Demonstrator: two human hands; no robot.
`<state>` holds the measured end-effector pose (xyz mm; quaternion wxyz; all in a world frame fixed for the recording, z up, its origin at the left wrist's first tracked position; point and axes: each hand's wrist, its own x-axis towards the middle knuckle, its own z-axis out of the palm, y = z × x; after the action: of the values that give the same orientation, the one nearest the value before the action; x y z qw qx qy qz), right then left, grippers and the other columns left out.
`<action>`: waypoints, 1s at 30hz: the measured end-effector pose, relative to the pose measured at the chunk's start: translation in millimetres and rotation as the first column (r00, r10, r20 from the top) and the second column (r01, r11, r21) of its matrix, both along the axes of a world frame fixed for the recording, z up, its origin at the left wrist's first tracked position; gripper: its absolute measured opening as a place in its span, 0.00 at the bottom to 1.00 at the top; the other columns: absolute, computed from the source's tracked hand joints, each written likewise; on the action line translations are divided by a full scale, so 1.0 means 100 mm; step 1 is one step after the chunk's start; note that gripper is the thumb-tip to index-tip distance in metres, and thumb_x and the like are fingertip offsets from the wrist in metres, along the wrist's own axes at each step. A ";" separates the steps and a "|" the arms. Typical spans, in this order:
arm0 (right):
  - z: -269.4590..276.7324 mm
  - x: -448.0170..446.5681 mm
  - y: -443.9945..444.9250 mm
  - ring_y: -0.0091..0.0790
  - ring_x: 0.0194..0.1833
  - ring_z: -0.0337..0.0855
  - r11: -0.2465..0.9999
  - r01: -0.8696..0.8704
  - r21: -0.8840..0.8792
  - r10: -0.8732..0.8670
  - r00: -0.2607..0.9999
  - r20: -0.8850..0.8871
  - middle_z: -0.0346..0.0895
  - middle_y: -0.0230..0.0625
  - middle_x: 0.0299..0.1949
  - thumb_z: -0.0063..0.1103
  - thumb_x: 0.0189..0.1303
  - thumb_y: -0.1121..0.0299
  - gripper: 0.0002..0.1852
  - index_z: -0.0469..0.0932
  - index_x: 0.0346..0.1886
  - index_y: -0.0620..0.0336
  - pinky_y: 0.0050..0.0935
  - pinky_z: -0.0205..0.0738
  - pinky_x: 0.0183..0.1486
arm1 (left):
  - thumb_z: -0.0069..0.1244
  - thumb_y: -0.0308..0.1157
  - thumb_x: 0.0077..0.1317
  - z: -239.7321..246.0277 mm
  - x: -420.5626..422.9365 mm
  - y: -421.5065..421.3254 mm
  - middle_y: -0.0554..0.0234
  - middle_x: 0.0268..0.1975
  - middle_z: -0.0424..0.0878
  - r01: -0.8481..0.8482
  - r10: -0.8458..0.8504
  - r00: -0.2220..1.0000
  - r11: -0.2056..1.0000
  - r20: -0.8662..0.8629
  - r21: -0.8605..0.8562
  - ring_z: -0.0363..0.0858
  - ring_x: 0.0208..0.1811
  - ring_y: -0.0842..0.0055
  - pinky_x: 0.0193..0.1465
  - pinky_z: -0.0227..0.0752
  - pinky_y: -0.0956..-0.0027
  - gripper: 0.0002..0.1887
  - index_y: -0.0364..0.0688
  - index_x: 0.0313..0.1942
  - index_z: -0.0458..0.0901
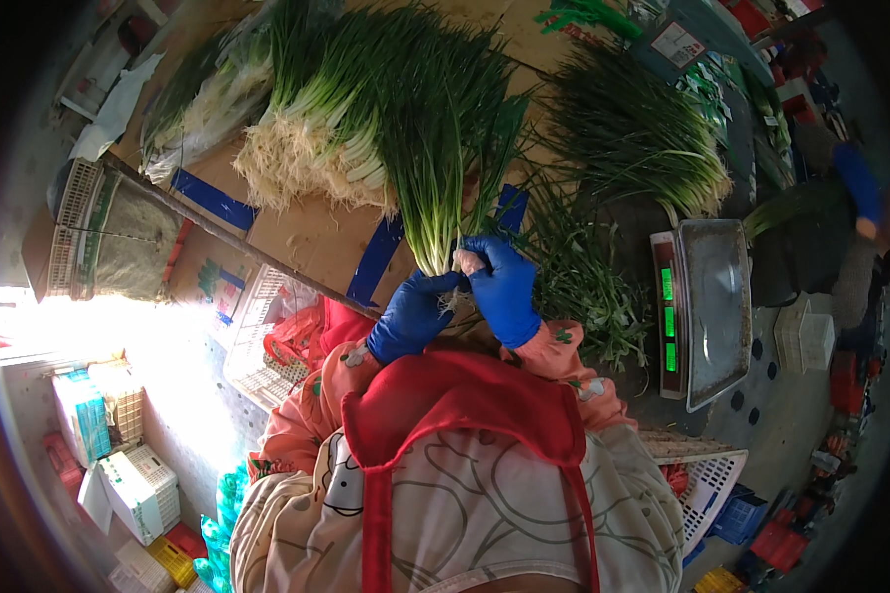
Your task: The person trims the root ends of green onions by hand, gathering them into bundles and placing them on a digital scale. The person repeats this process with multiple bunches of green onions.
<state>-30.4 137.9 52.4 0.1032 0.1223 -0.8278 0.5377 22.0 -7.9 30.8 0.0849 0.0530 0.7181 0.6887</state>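
My left hand (pixel 415 311), in a blue glove, is closed around the white root end of a bunch of green onions (pixel 436 230). Against the same stalks, my right hand (pixel 503 289) has its gloved thumb and fingers bent together; a bare or torn-glove fingertip shows, and whether it pinches a stalk is hard to tell. The long green leaves point away from me. Beyond my left hand lies a big pile of green onions with pale roots (pixel 311 159). To the right are loose trimmed leaves (pixel 589 289) and another green onion pile (pixel 638 133).
A scale with a metal tray (pixel 716 311) and lit green displays stands at the right. Bagged green onions (pixel 222 111) lie at the upper left. A white plastic basket (pixel 256 333) holds red bags. Blue tape (pixel 374 259) crosses the cardboard. Another person's gloved arm (pixel 856 185) is at the far right.
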 end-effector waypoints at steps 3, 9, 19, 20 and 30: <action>0.05 0.10 0.06 0.35 0.25 0.77 0.994 -0.099 -0.049 0.107 0.974 0.197 0.76 0.42 0.24 0.65 0.54 0.70 0.06 0.80 0.33 0.59 0.31 0.70 0.29 | 0.48 0.17 0.57 -0.05 -0.04 0.00 0.53 0.47 0.80 -0.010 -0.021 0.983 0.985 -0.181 -0.171 0.78 0.51 0.70 0.52 0.70 0.71 0.16 0.35 0.47 0.79; 0.21 0.29 0.21 0.25 0.26 0.76 0.936 -0.293 -0.196 0.347 0.864 0.366 0.79 0.38 0.25 0.63 0.55 0.73 0.05 0.80 0.34 0.63 0.28 0.70 0.29 | 0.52 0.17 0.53 -0.04 -0.01 -0.02 0.51 0.46 0.82 -0.011 0.026 0.999 0.935 0.036 -0.355 0.81 0.48 0.67 0.50 0.72 0.69 0.15 0.35 0.43 0.81; 0.71 0.44 1.27 0.30 0.31 0.79 0.687 -0.304 -0.660 0.682 0.582 0.442 0.81 0.37 0.30 0.66 0.53 0.65 0.10 0.80 0.33 0.61 0.28 0.70 0.34 | 0.46 0.12 0.53 -0.05 -0.04 0.03 0.53 0.49 0.80 -0.069 0.075 0.990 0.996 -0.121 0.047 0.79 0.52 0.67 0.55 0.72 0.70 0.17 0.35 0.43 0.79; 0.70 0.41 1.38 0.32 0.30 0.79 0.885 -0.315 -0.342 0.462 0.676 0.574 0.80 0.38 0.30 0.66 0.53 0.65 0.10 0.80 0.33 0.61 0.29 0.70 0.34 | 0.46 0.11 0.53 -0.03 -0.06 0.04 0.54 0.49 0.80 -0.055 0.050 0.984 0.998 -0.171 -0.028 0.79 0.52 0.67 0.55 0.73 0.71 0.19 0.35 0.46 0.79; 0.50 0.23 0.73 0.36 0.28 0.78 0.966 0.056 0.254 -0.049 0.998 -0.032 0.78 0.40 0.29 0.67 0.54 0.64 0.14 0.79 0.41 0.59 0.32 0.72 0.30 | 0.48 0.13 0.56 -0.03 -0.14 0.26 0.62 0.46 0.80 -0.299 0.157 0.925 0.862 0.345 0.408 0.78 0.46 0.78 0.48 0.73 0.74 0.25 0.37 0.55 0.72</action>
<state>-7.7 210.9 102.8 0.1114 0.1195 -0.8916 0.4222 7.8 18.1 28.0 0.0949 -0.1200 0.5172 0.8421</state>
